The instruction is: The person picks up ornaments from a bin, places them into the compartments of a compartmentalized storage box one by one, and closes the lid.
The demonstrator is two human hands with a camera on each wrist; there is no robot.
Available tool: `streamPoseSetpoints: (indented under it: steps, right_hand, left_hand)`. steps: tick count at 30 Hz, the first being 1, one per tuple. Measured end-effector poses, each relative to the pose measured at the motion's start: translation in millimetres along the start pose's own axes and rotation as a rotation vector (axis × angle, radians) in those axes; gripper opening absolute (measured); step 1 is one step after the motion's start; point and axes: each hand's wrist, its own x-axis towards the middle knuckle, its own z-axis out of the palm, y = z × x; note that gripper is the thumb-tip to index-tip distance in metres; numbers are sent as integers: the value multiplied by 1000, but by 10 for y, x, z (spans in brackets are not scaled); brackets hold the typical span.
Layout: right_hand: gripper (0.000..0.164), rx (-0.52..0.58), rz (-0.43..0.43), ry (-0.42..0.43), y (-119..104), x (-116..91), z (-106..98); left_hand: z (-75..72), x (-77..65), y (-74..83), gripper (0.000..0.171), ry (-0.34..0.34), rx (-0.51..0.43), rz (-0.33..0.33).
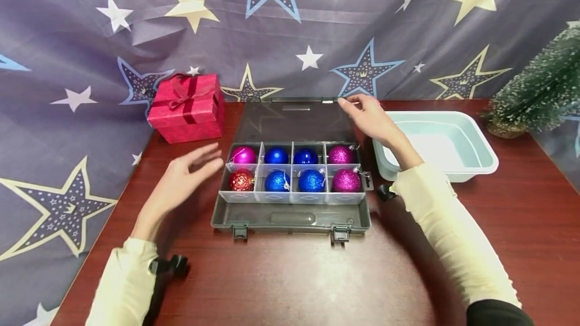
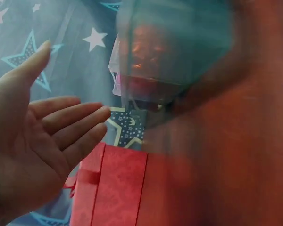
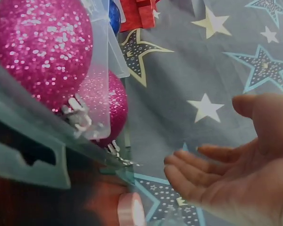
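A clear grey plastic case [image 1: 290, 218] lies on the table with its lid [image 1: 294, 122] folded back towards the curtain. Christmas balls fill its divided compartments: a plain pink ball [image 1: 243, 155], a red ball [image 1: 241, 180], several blue balls [image 1: 311, 180] and glittery magenta balls [image 1: 346, 181] at the right. Beside the case's left side is my left hand [image 1: 181, 177], fingers extended and holding nothing; its palm shows in the left wrist view. My right hand [image 1: 369, 117] hovers by the lid's far right corner, its fingers loosely bent around nothing in the right wrist view.
A red gift box [image 1: 188, 109] with a bow stands at the back left. To the right of the case sits a pale blue basin [image 1: 489, 165], with a small frosted tree [image 1: 539, 84] behind it. A pink roll [image 3: 132, 209] lies near my right hand. A star-patterned curtain [image 1: 308, 29] borders the table.
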Motion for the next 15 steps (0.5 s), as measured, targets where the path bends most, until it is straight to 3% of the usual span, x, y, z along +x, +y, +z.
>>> streamPoseSetpoints:
  steps: [4, 6, 10, 15]
  right_hand:
    - [66, 63, 96, -12, 34, 85, 31]
    - [61, 136, 141, -30, 54, 132, 51]
    - [53, 323, 226, -58, 97, 237, 101]
    - [79, 437, 326, -134, 116, 312, 128]
  left_hand:
    - [-45, 367, 33, 61, -54, -208, -24]
    - [-47, 537, 23, 71, -103, -341, -52]
    - [-16, 807, -12, 91, -175, -502, -135]
    - [74, 1045, -80, 99, -203, -606, -227]
